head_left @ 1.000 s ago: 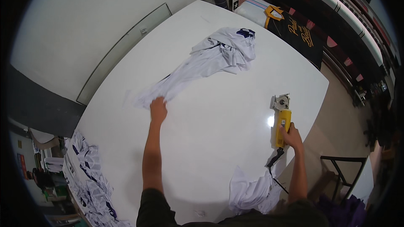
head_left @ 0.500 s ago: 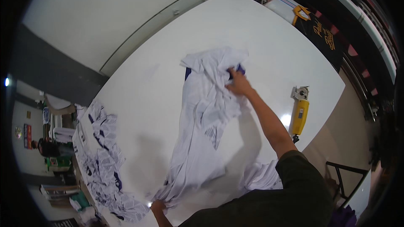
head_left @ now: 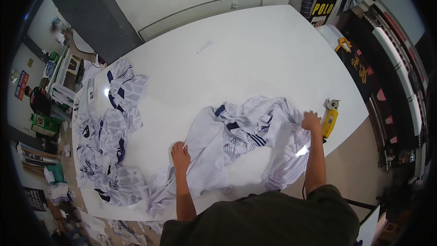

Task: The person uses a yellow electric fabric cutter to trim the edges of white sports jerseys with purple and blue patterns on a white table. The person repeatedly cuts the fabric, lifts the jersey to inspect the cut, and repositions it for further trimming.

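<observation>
A crumpled length of white fabric point(head_left: 205, 136) with navy bands and grey-patterned parts lies across the near middle of the white table. My left hand point(head_left: 180, 156) is at its left edge, fingers bent and closed on the cloth. At its right end my right hand point(head_left: 312, 122) grips the fabric with curled fingers; the fingertips are partly hidden. Just right of that hand lies a yellow handheld electric fabric cutter point(head_left: 331, 119) with a round metal head. More of the white fabric hangs toward my body below my right forearm.
A heap of patterned white and navy fabric pieces point(head_left: 107, 155) covers the table's left side. A thin pale scrap point(head_left: 205, 46) lies toward the back of the white table point(head_left: 255, 54). A long machine with rolls point(head_left: 396, 77) stands beyond the right edge. Scraps lie on the floor at left.
The fabric has come nearer to me and spread to the right, bunched with its navy and patterned parts exposed. My right hand moved right and nearer, my left hand farther from me. The view has shifted.
</observation>
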A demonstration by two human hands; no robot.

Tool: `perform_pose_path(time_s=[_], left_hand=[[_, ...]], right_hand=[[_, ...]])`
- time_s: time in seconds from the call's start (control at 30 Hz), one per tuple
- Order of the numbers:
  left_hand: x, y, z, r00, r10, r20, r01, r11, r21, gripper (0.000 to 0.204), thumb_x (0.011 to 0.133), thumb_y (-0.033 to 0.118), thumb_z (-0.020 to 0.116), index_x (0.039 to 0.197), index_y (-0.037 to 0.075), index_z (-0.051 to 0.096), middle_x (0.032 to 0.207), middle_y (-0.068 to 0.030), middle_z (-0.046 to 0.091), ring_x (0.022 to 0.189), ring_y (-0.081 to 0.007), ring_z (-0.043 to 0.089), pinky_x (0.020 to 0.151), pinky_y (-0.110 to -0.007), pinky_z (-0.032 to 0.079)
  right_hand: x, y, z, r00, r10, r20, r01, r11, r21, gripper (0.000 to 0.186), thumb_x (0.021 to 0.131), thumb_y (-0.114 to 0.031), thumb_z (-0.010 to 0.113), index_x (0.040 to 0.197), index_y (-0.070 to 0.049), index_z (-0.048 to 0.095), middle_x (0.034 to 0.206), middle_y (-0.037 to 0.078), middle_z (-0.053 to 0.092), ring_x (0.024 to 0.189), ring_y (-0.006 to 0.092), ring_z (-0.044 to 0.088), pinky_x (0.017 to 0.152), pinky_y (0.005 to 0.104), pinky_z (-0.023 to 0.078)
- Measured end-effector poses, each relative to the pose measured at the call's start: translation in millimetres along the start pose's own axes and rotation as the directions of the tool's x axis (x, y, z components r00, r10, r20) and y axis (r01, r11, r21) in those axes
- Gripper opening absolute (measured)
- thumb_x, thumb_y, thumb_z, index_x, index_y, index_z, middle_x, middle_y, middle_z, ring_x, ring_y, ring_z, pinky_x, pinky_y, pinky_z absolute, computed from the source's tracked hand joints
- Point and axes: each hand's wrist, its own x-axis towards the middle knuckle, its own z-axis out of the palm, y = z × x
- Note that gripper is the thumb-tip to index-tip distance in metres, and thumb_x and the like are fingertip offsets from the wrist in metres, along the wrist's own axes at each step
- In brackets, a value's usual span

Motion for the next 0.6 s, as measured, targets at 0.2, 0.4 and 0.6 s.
perform_pose_path(time_s=[0.2,0.4,0.6], left_hand=[[5,83,-157,0.974,0.118,0.196,0.01,0.835,-0.551,0.014,0.102,0.012,0.061,0.102,0.0,0.056,0.07,-0.0093,0.057,0.062,-0.0187,0.053,0.058,-0.034,0.041],[-44,44,-355,0.872,0.487,-0.053,-0.437,0.724,-0.533,0.036,0.08,0.013,0.088,0.098,0.004,0.058,0.072,-0.0055,0.057,0.067,-0.015,0.054,0.065,-0.031,0.045],[-68,-10,-397,0.831,-0.153,0.534,0.283,0.944,-0.17,0.06,0.066,0.032,0.096,0.105,-0.002,0.065,0.083,-0.016,0.071,0.075,-0.0257,0.068,0.068,-0.036,0.052]], right_hand=[[-85,-214,-95,0.361,-0.77,-0.526,0.876,0.085,0.475,0.087,0.078,-0.013,0.083,0.154,-0.01,0.04,0.159,0.016,0.04,0.148,0.0354,0.037,0.122,0.0493,0.027],[-48,-290,-54,0.305,-0.871,0.384,0.877,0.414,0.243,0.069,0.084,-0.033,0.075,0.148,-0.025,0.051,0.14,0.011,0.062,0.13,0.0369,0.057,0.112,0.0625,0.036],[-65,-188,44,0.763,-0.63,-0.144,0.642,0.712,0.285,0.066,0.086,-0.034,0.074,0.144,-0.012,0.052,0.118,0.021,0.067,0.116,0.0387,0.064,0.097,0.0522,0.051]])
